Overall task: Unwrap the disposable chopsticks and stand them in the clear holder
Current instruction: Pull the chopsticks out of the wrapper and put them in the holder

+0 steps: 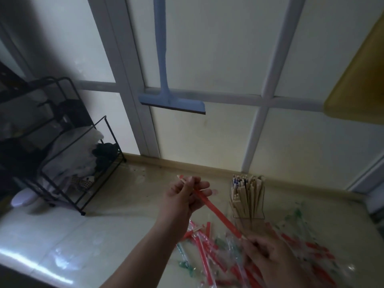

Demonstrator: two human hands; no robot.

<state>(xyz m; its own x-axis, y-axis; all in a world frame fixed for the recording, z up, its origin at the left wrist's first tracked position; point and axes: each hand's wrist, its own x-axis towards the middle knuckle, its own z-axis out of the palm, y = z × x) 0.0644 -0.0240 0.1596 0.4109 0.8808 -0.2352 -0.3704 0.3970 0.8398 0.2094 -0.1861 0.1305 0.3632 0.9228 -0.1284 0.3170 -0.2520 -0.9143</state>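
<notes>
The pale tiled floor [99, 242] carried everything, and most of the work looked half done at best. Across the lower right of the frame lay a loose heap of wrapped chopsticks [209, 258] in red and green plastic sleeves, many packets apparently untouched, though blur made it hard to tell full sleeves from empty ones. Just above that heap, right of centre, stood the clear holder [248, 204], already packed with bare wooden chopsticks [245, 190] standing upright. In the lower middle, the left hand [182, 196] pinched the upper end of one red-sleeved pair [216, 210], fingers curled round it, while the right hand [264, 254] gripped the bare wooden tips showing at the sleeve's lower end. I judged this pair mid-unwrapping, not yet in the holder.
</notes>
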